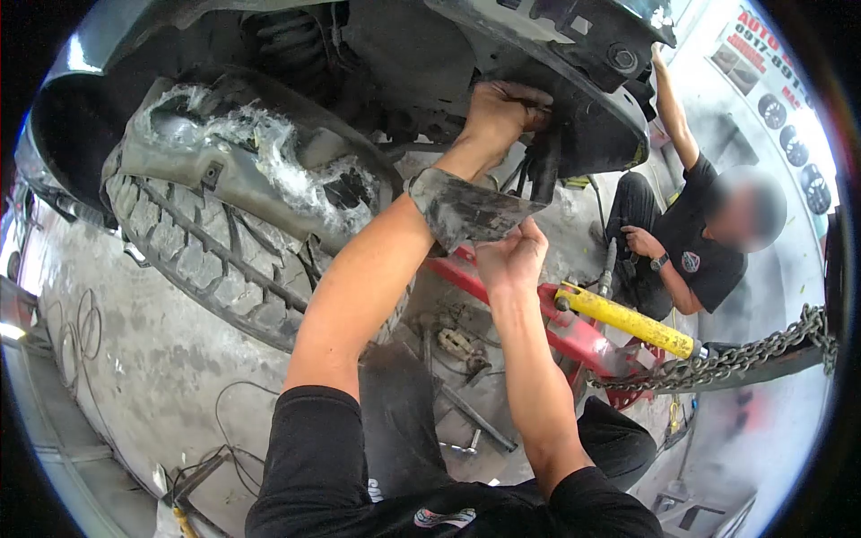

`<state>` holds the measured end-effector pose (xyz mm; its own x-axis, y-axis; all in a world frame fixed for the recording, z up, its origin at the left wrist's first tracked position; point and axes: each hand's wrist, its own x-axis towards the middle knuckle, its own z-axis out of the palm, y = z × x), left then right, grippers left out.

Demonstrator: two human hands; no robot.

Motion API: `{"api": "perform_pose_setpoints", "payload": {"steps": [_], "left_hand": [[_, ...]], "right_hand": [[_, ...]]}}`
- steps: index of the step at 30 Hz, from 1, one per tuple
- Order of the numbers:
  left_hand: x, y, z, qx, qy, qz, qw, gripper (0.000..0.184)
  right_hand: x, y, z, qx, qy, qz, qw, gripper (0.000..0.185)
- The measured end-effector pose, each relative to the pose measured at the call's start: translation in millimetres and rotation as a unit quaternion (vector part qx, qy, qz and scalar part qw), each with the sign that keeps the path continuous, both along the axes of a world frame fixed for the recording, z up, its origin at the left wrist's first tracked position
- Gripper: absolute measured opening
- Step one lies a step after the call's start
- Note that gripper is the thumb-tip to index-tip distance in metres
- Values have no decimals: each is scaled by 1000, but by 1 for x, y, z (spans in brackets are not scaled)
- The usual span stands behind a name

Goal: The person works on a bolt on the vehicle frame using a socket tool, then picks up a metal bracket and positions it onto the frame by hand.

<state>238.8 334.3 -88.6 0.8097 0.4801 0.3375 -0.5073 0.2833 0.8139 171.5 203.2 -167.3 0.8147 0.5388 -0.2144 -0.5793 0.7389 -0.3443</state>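
Observation:
My left hand (502,112) is raised into the wheel-well area, past a dusty black panel (475,213) whose edge crosses my forearm. Its fingers are curled against the dark underside of the car's front corner (583,134); what they hold is hidden. Lower down, my right hand (513,260) pinches the bottom edge of that black panel, palm facing up. To the left stands a chunky tire (206,255), with a torn grey-black fender liner (233,170) draped over it.
A red pulling arm (574,339) carries a yellow hydraulic cylinder (628,318) and a heavy chain (744,359) to the right. A co-worker (691,242) squats there, one arm raised to the car. Metal tools (466,412) and cables (238,430) lie on the concrete floor.

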Motion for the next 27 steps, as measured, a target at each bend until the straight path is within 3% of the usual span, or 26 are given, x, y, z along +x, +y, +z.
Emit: {"api": "perform_pose_setpoints", "payload": {"steps": [2, 4, 7, 10, 14, 16, 19, 23, 27], "left_hand": [[3, -3, 0, 24, -9, -15, 1000, 20], [3, -6, -2, 134, -14, 67, 989, 19], [0, -6, -3, 146, 1, 88, 985, 19], [-2, -7, -3, 94, 56, 61, 992, 16], [-5, -7, 0, 46, 18, 13, 999, 14], [-11, -8, 5, 71, 105, 34, 991, 11], [5, -2, -7, 5, 37, -18, 999, 12], [8, -3, -11, 2, 30, -39, 999, 12], [7, -7, -6, 75, 58, -1, 996, 14]], "right_hand": [[4, 2, -6, 19, -6, -15, 1000, 35], [6, 2, -7, 17, 2, -13, 1000, 36], [7, 2, -8, 19, 26, -8, 999, 37], [6, 2, -5, 32, 23, 2, 999, 37], [-6, 1, 12, 2, 12, 4, 1000, 33], [-6, -1, 13, 6, 10, 7, 1000, 31], [-6, -2, 11, 15, 7, 14, 1000, 30], [5, 2, -11, 88, -39, 33, 995, 32], [7, 1, -19, 111, -57, 38, 991, 31]]}}
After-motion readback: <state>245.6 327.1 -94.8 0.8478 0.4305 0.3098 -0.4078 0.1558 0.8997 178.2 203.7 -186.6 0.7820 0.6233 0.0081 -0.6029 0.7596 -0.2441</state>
